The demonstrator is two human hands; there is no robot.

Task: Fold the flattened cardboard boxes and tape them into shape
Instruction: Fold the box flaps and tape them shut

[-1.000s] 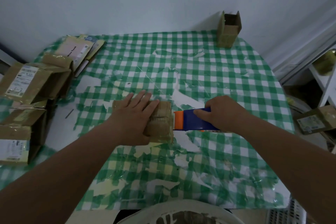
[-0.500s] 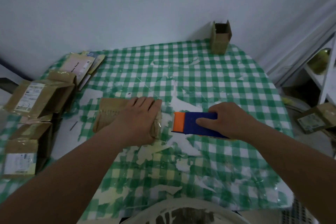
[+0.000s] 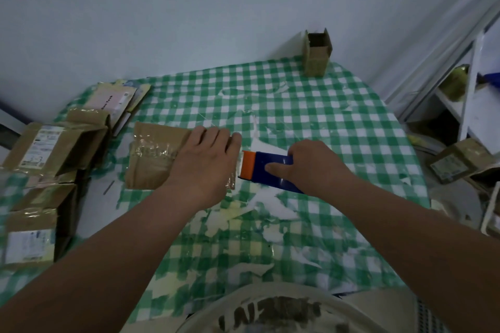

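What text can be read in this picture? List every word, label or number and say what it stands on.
"...ine Took": partly legible black print on the pink label of the flat mailer at the table's far left.
Shipping label on the upper left box: too small and blurred to read.
Label on the nearer left box: blurred.
Label on the box at the right: unreadable.
Print on the person's shirt: large dark letters, cut off and blurred.

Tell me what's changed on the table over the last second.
The cardboard box has slid left under the left hand, so more of its taped top now shows and a gap has opened to the tape dispenser, which touched its end a second ago. The right hand still grips the dispenser, and the left hand still presses flat on the box. The upright open box by the wall is unmoved.
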